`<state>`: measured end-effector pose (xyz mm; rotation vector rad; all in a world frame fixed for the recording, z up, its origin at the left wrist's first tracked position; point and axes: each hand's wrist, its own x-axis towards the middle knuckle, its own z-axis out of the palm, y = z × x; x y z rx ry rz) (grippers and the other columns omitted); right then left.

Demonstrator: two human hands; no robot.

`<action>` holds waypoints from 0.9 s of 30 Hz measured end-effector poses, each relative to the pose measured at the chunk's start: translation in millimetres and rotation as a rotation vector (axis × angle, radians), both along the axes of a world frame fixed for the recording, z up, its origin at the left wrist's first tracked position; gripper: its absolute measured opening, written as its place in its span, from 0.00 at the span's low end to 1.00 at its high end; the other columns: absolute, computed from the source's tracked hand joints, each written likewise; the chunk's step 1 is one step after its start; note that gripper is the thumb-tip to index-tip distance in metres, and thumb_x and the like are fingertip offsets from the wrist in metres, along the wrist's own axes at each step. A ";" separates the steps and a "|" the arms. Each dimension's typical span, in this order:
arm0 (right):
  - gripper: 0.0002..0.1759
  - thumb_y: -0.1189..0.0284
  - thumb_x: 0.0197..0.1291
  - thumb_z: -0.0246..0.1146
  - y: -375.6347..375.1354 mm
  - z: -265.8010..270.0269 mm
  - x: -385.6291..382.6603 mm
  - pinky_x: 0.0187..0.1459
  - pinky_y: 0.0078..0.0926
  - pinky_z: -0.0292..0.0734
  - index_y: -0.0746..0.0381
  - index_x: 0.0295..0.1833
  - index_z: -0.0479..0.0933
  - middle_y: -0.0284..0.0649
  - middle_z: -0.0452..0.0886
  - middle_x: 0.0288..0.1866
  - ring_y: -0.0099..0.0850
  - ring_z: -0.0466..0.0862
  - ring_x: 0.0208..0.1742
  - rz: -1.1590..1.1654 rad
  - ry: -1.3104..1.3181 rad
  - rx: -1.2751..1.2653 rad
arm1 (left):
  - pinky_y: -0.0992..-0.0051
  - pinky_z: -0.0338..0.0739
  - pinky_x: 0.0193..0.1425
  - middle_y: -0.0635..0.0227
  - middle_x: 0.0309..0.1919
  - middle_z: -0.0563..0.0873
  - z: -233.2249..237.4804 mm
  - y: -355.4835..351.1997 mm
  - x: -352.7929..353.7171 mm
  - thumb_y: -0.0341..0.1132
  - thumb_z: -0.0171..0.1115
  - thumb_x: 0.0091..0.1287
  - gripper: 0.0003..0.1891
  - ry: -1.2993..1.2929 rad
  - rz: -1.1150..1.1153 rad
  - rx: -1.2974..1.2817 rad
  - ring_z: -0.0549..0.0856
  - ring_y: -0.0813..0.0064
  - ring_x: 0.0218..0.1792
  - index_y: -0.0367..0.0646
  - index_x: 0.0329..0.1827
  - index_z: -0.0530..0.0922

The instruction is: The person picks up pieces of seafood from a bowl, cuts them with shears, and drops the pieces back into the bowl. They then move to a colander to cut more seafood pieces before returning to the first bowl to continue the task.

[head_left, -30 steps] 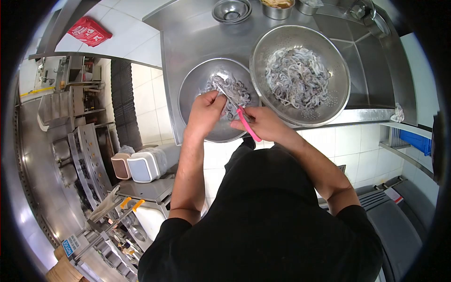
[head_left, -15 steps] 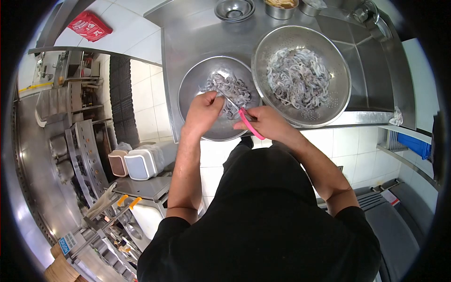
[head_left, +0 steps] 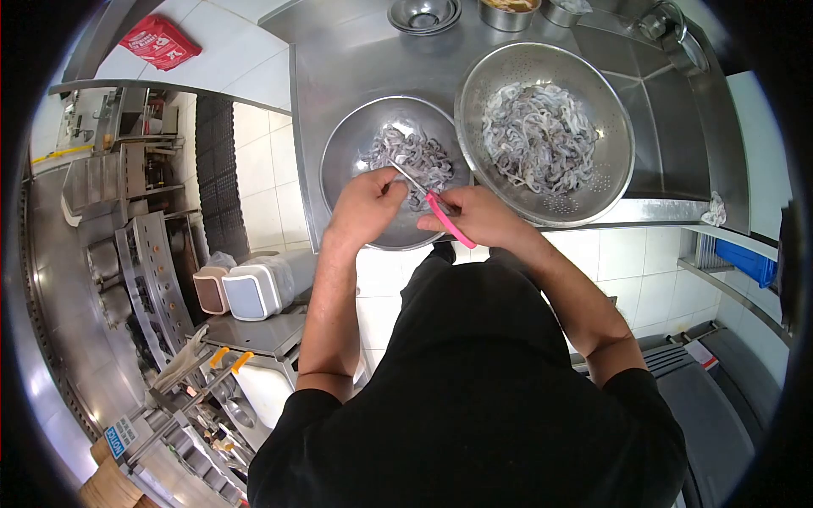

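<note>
My right hand (head_left: 478, 216) is closed around the pink handles of a pair of scissors (head_left: 453, 224), whose metal blades point up and left over a steel bowl (head_left: 339, 140). My left hand (head_left: 366, 206) is pinched closed beside the blade tips; what sits between its fingertips is hidden. Grey-white strands that look like squid tentacles (head_left: 421, 155) lie in a heap in this bowl, under both hands. To the right, a larger perforated colander (head_left: 611, 127) leans over the bowl's edge and holds a bigger heap of similar squid pieces (head_left: 542, 140).
Behind the bowl are stacked small steel bowls (head_left: 423, 15) and a pot of yellowish food (head_left: 508, 15). A sink (head_left: 669, 127) lies right of the colander. Lidded plastic bins (head_left: 252, 292) stand to the left. A red packet (head_left: 161, 42) lies at the upper left.
Both hands keep nearly the same place over the bowl. My left hand has shifted slightly, and the scissors have barely moved. The view has tilted a little.
</note>
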<state>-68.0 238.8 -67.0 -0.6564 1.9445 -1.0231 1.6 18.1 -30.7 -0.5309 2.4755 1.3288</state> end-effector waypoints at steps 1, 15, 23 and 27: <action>0.45 0.27 0.57 0.71 0.1 -0.6 -0.1 0.37 0.42 0.76 0.66 0.37 0.86 0.46 0.83 0.27 0.42 0.84 0.30 0.001 -0.013 -0.003 | 0.61 0.74 0.35 0.53 0.24 0.81 1.3 -0.1 -0.3 0.39 0.62 0.72 0.13 -0.003 -0.002 -0.009 0.78 0.64 0.25 0.35 0.42 0.83; 0.42 0.30 0.59 0.72 1.5 -12.6 0.7 0.37 0.37 0.75 0.66 0.39 0.88 0.43 0.82 0.25 0.35 0.82 0.29 0.015 -0.087 -0.033 | 0.58 0.75 0.38 0.50 0.24 0.80 6.4 -4.9 -0.5 0.40 0.62 0.72 0.14 -0.051 -0.046 -0.073 0.79 0.57 0.26 0.34 0.38 0.81; 0.45 0.27 0.60 0.69 4.7 -15.7 3.1 0.43 0.36 0.78 0.65 0.47 0.88 0.42 0.86 0.33 0.34 0.84 0.36 0.049 -0.155 -0.054 | 0.57 0.78 0.40 0.50 0.28 0.85 10.9 -0.9 4.5 0.41 0.62 0.71 0.14 -0.052 -0.159 -0.141 0.85 0.53 0.30 0.36 0.40 0.84; 0.45 0.27 0.60 0.69 5.1 -21.1 4.7 0.43 0.35 0.78 0.65 0.45 0.88 0.41 0.85 0.31 0.33 0.84 0.36 0.047 -0.180 -0.068 | 0.57 0.78 0.40 0.49 0.29 0.85 15.9 0.1 3.8 0.41 0.62 0.70 0.14 -0.087 -0.187 -0.155 0.85 0.52 0.31 0.36 0.39 0.84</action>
